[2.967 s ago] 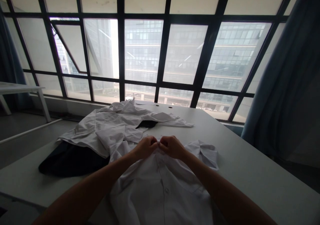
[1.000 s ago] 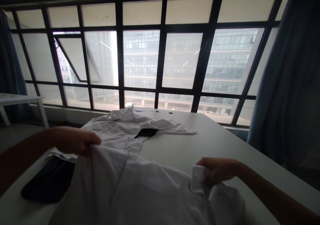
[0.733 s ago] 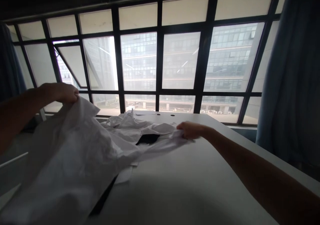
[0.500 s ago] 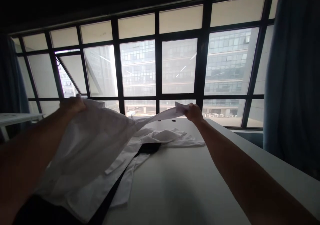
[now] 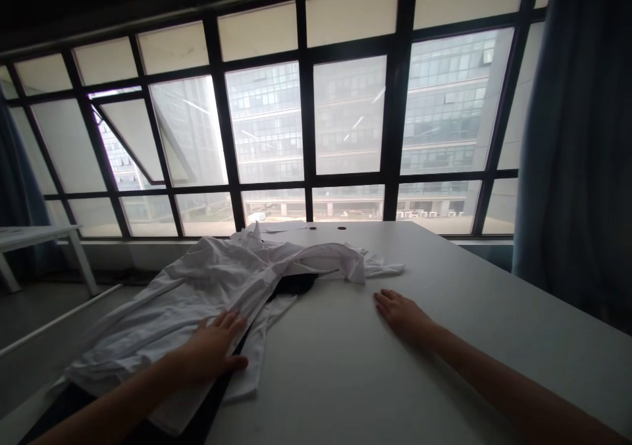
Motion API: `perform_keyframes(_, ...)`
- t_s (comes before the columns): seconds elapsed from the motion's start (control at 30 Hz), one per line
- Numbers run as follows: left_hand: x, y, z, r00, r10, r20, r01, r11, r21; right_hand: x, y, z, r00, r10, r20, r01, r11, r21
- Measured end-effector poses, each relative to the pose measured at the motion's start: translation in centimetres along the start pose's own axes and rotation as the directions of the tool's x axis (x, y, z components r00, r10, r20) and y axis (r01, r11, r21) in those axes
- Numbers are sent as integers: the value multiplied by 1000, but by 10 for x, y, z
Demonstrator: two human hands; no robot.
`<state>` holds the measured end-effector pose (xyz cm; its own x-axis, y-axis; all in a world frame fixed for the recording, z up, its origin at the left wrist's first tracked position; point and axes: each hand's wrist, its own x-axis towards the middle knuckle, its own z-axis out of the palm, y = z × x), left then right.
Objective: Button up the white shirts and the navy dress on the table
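Observation:
A white shirt [image 5: 197, 277] lies wrinkled on a pile of clothes on the left half of the white table [image 5: 316, 366]. My left hand [image 5: 212, 349] rests flat on its near part, fingers stretched out. One sleeve of the shirt reaches right across the pile. Beneath it show a black garment [image 5: 295, 286] and another white garment [image 5: 251, 359]. To the right of the sleeve, my right hand [image 5: 402, 313] lies low over the bare tabletop, holding nothing, its fingers extended and close together. Whether it touches the surface is hard to tell.
A wide window [image 5: 266, 122] with dark frames runs behind the table. A blue curtain [image 5: 567, 168] hangs at the right. Another white table [image 5: 44, 234] stands at the left. Two dark round holes [image 5: 342, 228] sit near the table's far edge.
The white shirt, held up by both hands before, now lies on the pile. Both hands have let go and come down, the left onto the shirt, the right over the tabletop.

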<state>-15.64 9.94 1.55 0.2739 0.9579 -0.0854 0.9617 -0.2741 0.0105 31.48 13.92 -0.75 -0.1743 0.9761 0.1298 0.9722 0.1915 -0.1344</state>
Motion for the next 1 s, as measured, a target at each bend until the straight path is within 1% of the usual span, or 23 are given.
perform_keyframes(0.07, -8, 15, 12, 1000, 29, -10, -29, 1000, 8, -31, 7, 1, 998, -55, 7, 55, 998, -29)
perform_keyframes(0.13, -9, 28, 18, 999, 12, -49, -11, 1000, 23, -58, 9, -3, 997, -62, 48, 64, 997, -40)
perform_keyframes(0.2, -2, 39, 19, 997, -15, -75, 18, 999, 46, -78, 5, -10, 994, -73, 80, 77, 996, -44)
perform_keyframes(0.3, 16, 51, 18, 996, -51, -78, 56, 996, 65, -92, -5, -16, 995, -62, 81, 67, 996, -54)
perform_keyframes(0.4, 35, 54, 15, 993, -94, -75, 99, 993, 66, -97, -11, -18, 999, -30, 33, 32, 998, -60)
perform_keyframes(0.5, 52, 49, 12, 989, -127, -78, 131, 990, 49, -98, -10, -18, 1000, -21, 5, 21, 999, -26)
perform_keyframes(0.6, 63, 42, 13, 980, -151, -132, 152, 988, -3, -99, -6, -17, 1000, 0, 11, -1, 1000, 21)
perform_keyframes(0.67, 66, 40, 16, 968, -158, -197, 155, 987, -29, -98, -3, -15, 1000, 4, 8, -4, 999, 47)
perform_keyframes(0.73, 66, 40, 19, 959, -167, -227, 164, 986, -32, -96, 0, -12, 1000, 3, 2, -3, 998, 64)
perform_keyframes(0.87, 62, 43, 22, 967, -163, -197, 167, 986, 2, -94, 4, -7, 1000, 11, -7, -11, 997, 77)
perform_keyframes(1.0, 55, 43, 26, 968, -139, -207, 146, 989, 17, -91, 7, -5, 999, -8, -45, 11, 997, 75)
